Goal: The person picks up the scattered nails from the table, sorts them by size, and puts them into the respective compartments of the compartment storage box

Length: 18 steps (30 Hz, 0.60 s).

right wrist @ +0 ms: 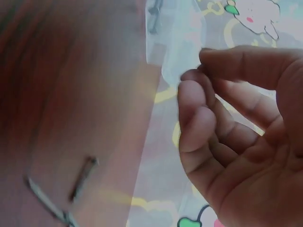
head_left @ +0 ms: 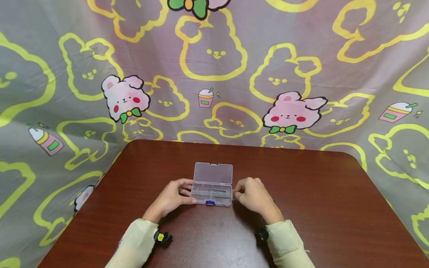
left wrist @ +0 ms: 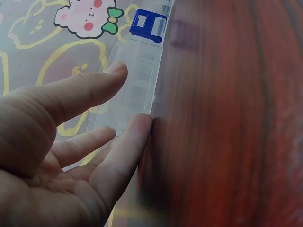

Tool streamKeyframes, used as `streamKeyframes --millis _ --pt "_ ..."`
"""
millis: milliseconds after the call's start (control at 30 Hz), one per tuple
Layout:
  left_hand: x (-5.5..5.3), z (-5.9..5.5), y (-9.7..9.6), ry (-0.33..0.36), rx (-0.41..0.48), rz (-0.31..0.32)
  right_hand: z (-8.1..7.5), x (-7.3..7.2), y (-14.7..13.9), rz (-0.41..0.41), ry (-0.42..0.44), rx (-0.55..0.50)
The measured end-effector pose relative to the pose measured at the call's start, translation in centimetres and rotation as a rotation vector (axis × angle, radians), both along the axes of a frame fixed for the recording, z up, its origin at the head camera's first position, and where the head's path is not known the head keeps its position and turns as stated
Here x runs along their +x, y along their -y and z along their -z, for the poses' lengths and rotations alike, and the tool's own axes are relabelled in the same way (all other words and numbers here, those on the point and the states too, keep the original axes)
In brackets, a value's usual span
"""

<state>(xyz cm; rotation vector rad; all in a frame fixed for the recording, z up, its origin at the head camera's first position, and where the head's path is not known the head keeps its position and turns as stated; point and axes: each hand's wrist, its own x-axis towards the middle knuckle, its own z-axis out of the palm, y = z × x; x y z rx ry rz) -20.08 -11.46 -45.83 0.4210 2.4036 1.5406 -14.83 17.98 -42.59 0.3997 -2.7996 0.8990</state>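
Note:
A clear plastic compartment box with a blue latch stands on the table, its lid raised at the back. Several slim grey metal pieces lie in its right-hand compartments. My left hand holds the box's left end, thumb at the front corner and fingers along the side; the left wrist view shows this hand close up. Beside the right end, my right hand has curled fingers. Thumb and fingertips of this hand meet around a small dark piece; I cannot tell what it is.
Two slim metal pieces, like screws, lie on the table in the right wrist view, one apart from another. The brown table reaches back to a patterned cloth that hangs behind and at both sides.

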Motion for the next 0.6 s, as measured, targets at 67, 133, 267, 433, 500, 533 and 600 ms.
streamKeyframes --millis 67,133,267,433,500,533,600 --pt "0.0 0.0 0.0 0.000 -0.002 -0.001 -0.1 0.1 -0.7 -0.008 0.021 -0.005" --pt "0.0 0.0 0.0 0.000 -0.003 -0.002 -0.1 0.2 -1.3 -0.020 0.041 -0.008" --pt "0.1 0.0 0.0 -0.007 -0.006 -0.005 0.0 0.3 -2.4 -0.023 0.068 -0.009" --pt "0.1 -0.2 0.0 -0.003 -0.008 -0.006 -0.1 0.6 -3.8 0.012 0.089 -0.011" --pt "0.1 -0.2 0.0 -0.005 -0.008 -0.005 -0.2 0.7 -4.4 0.028 0.098 -0.008" --pt "0.1 -0.1 0.0 -0.006 -0.007 -0.006 -0.2 0.8 -4.7 0.034 0.104 -0.006" --pt "0.1 -0.1 0.1 -0.010 -0.005 -0.007 -0.3 0.9 -5.3 0.043 0.115 -0.001"
